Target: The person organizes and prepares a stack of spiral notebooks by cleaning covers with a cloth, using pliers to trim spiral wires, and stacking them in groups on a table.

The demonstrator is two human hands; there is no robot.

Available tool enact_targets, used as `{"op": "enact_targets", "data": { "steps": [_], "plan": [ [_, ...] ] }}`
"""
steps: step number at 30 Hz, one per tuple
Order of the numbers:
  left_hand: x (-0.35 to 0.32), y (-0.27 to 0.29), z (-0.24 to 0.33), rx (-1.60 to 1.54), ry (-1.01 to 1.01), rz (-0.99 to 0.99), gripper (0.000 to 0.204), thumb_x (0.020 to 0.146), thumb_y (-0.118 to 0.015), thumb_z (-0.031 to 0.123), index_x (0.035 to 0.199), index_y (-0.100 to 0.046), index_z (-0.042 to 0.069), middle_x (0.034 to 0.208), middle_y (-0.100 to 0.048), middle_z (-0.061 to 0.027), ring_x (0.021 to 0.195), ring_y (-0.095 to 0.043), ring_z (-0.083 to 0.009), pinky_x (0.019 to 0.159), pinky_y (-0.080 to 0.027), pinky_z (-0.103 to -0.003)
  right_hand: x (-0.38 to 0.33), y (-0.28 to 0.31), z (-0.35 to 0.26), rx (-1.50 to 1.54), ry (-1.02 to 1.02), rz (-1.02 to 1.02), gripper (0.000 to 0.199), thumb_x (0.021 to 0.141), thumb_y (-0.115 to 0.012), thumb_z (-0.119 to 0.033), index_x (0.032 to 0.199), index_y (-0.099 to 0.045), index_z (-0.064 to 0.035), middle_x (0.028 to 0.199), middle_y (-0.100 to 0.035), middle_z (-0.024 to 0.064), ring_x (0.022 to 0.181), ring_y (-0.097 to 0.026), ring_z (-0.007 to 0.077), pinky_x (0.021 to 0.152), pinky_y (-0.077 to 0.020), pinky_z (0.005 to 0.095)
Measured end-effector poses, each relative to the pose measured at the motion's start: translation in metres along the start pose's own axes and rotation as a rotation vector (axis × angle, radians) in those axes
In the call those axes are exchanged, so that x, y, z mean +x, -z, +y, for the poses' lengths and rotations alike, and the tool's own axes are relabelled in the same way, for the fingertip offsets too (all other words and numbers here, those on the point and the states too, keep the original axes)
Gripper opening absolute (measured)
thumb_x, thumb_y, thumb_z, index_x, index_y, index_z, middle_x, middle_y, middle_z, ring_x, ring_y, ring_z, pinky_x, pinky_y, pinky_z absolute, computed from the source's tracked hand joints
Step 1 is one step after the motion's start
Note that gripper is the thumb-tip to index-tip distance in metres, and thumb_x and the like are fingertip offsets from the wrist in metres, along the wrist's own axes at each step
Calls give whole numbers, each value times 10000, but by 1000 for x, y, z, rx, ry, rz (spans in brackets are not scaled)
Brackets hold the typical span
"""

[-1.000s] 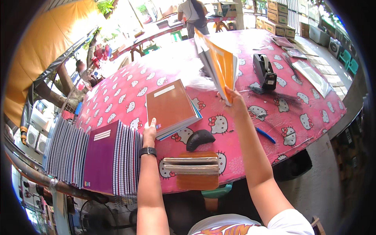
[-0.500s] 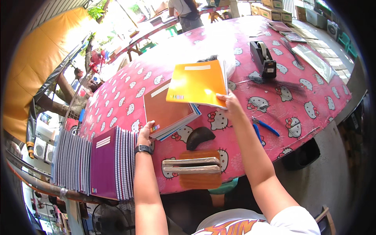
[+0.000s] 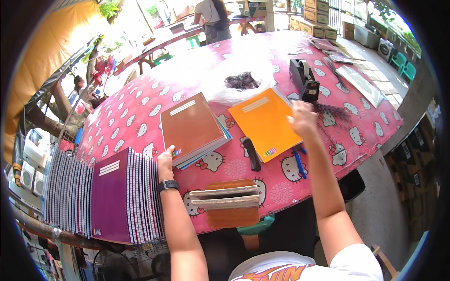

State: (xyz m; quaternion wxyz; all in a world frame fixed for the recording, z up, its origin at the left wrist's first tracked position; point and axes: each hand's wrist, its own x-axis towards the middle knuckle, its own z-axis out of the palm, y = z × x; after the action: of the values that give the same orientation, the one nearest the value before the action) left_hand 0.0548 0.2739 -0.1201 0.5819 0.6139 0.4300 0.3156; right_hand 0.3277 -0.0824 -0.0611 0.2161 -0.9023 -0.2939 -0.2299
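My left hand (image 3: 165,161) grips the near left corner of a stack of notebooks topped by a brown-covered notebook (image 3: 190,124). To its right an orange spiral notebook (image 3: 265,124) lies tilted on the table, its coil along the right edge. My right hand (image 3: 303,117) is over that coil edge, thumb and fingers apart, slightly blurred, holding nothing I can see. Loose black wire coils (image 3: 335,112) lie just beyond it. A black curved piece (image 3: 251,154) stands against the orange notebook's left edge. Blue-handled pliers (image 3: 300,164) are partly hidden under its near right corner.
Upright notebooks, one with a purple cover (image 3: 110,196), line the left edge. A slotted wooden block (image 3: 225,199) sits at the front. Behind are a plastic bag (image 3: 241,84) with dark contents and a black tape dispenser (image 3: 303,79). A person (image 3: 213,21) stands at a far table.
My right hand has laid the orange notebook down to the right of the brown stack and let go. The black curved piece has shifted and turned. The plastic bag is uncovered.
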Motion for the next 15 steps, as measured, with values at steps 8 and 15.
{"op": "enact_targets", "data": {
  "steps": [8,15],
  "plan": [
    [-23,-31,7,93,-122,56,440,803,-637,344,944,-624,-72,866,-630,-117,799,-551,-187,745,-425,-323,40,-75,-125,541,-3,-726,464,863,-496,-370,1037,-610,45,1060,-601,240,1029,-561,358,877,-429,393],
    [-20,-27,-1,321,-139,103,619,794,-632,402,1125,-542,-113,1081,-591,-286,1052,-566,-364,930,-401,-370,63,-81,-137,617,-269,-1005,607,847,-484,-545,1008,-606,27,864,-627,127,667,-593,222,624,-449,386]
  ]
}}
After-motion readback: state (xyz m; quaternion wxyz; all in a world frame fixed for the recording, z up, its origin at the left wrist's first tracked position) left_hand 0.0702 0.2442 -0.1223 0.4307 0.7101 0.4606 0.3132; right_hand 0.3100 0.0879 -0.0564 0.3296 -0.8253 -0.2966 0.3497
